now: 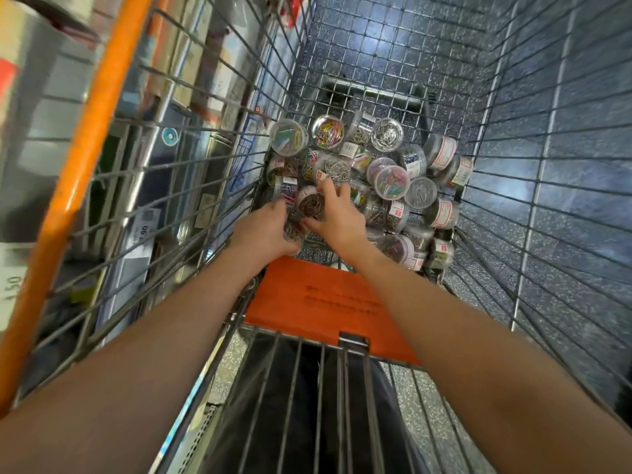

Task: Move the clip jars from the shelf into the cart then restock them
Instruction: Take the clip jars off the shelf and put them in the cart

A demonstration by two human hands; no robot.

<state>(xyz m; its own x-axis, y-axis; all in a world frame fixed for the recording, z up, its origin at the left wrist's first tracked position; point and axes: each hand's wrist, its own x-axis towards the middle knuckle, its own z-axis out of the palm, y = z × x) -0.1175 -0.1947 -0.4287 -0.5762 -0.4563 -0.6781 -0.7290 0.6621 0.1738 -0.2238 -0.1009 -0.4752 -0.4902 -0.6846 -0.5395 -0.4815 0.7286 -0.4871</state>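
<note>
Several clear plastic clip jars (391, 182) lie heaped on the floor of a wire shopping cart (219, 138); some hold coloured clips, others silver ones. Both my arms reach down into the cart. My left hand (265, 230) curls round a jar of dark metal clips (292, 230) at the near left of the heap. My right hand (337, 212) grips a jar of bronze clips (312, 204) just beyond it, fingers over its far side. The two hands nearly touch.
The cart has an orange rim (73, 172) on the left and a folded orange child-seat flap (328, 302) under my forearms. Store shelves with price tags (142, 234) stand close on the left. Speckled grey floor (564, 186) shows through the wire on the right.
</note>
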